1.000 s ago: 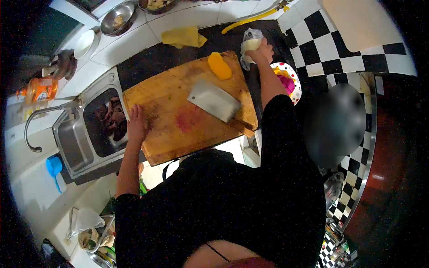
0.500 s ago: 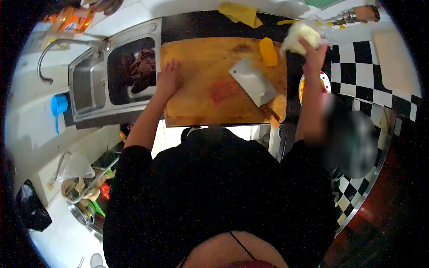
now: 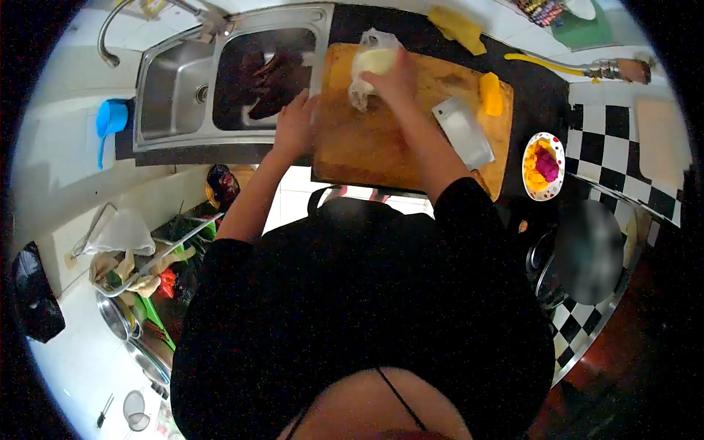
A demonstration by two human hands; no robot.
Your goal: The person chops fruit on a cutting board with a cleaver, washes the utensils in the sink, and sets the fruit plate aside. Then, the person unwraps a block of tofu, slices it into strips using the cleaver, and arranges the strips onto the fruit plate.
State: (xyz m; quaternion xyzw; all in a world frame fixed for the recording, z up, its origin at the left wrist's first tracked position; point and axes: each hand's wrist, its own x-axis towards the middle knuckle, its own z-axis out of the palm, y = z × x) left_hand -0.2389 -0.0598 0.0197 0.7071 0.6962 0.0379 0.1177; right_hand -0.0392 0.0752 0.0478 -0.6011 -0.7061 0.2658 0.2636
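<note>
My right hand (image 3: 392, 79) grips a clear plastic bag (image 3: 380, 40) with a pale, rounded lump (image 3: 377, 61) inside, too unclear to name. It is over the upper left of the wooden cutting board (image 3: 352, 139). My left hand (image 3: 295, 123) is at the board's left edge beside the sink, fingers extended and holding nothing. On the board's right side lies a cleaver (image 3: 466, 136), its handle partly hidden by my right arm. An orange-yellow block of food (image 3: 491, 95) lies near the board's upper right corner.
Left of the board is a double steel sink (image 3: 172, 95) with dark cloth-like material (image 3: 282, 81) in one basin. An oval dotted bowl (image 3: 544, 167) holds orange and purple pieces. A yellow cloth (image 3: 456, 29) lies behind the board. A blue dipper (image 3: 112, 117) hangs at left.
My right hand has brought the bagged pale lump from beyond the board's right side to its upper left. The view has shifted, and the dotted bowl is now uncovered.
</note>
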